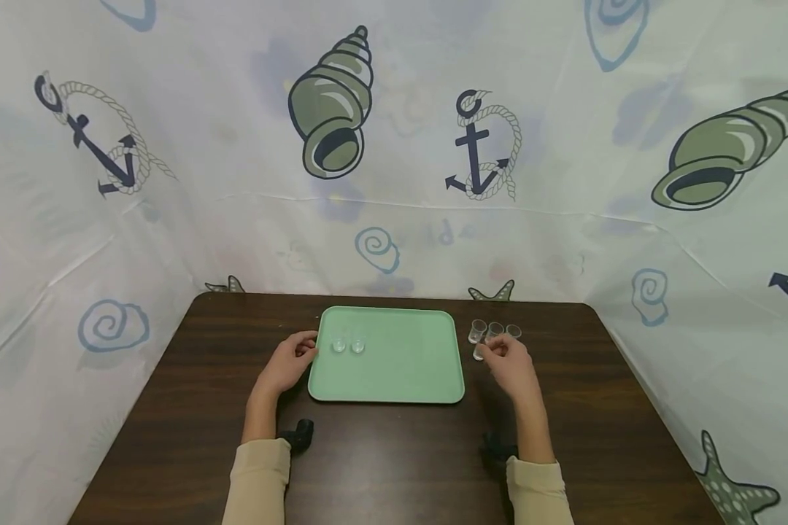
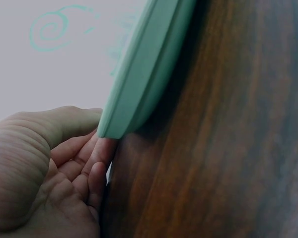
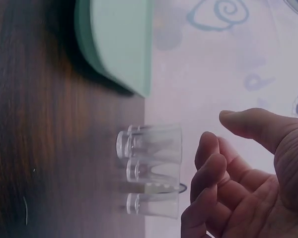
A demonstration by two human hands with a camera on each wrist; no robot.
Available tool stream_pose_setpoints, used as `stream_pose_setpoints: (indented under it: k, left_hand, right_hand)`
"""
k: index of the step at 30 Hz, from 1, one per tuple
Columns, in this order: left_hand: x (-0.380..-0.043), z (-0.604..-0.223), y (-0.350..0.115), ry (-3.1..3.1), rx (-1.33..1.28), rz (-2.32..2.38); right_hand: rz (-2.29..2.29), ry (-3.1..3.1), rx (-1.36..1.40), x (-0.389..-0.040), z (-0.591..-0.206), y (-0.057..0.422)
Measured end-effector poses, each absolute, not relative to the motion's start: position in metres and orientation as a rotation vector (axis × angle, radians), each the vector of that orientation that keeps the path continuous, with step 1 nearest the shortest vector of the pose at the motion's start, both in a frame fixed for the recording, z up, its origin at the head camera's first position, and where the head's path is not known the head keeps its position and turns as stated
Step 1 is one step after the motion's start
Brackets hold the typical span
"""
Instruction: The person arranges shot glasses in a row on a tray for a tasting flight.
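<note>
A light green tray [image 1: 400, 364] lies on the table. My left hand [image 1: 292, 362] holds its left edge, with the thumb [image 2: 79, 121] at the rim and the fingers curled below it in the left wrist view. Two small clear glasses [image 1: 348, 345] stand side by side on the tray's left part. Right of the tray, several more clear glasses [image 1: 477, 330] stand upright in a cluster. Over the nearest glass [image 3: 151, 145] is my right hand [image 1: 508, 362]. Its thumb and fingers are spread apart close above the rim, with nothing between them.
The dark wooden table [image 1: 394, 459] reaches to a patterned cloth backdrop [image 1: 420, 240] at the back and sides. A black strap piece [image 1: 298, 436] shows at the left wrist, another [image 1: 497, 446] at the right.
</note>
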State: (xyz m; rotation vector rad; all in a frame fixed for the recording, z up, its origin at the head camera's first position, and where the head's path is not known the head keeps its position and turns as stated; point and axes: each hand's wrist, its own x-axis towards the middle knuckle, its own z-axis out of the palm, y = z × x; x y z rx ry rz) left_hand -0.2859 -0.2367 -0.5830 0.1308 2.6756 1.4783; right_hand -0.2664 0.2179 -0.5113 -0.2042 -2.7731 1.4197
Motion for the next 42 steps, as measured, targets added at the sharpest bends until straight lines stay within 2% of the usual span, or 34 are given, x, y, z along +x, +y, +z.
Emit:
stream_pose_setpoints:
  k: [42]
  left_hand:
    - [-0.287,-0.586,-0.239,2.671,0.118,1.501]
  right_hand:
    - [1.378,-2.833,-0.256,-0.289,-0.550,0.218]
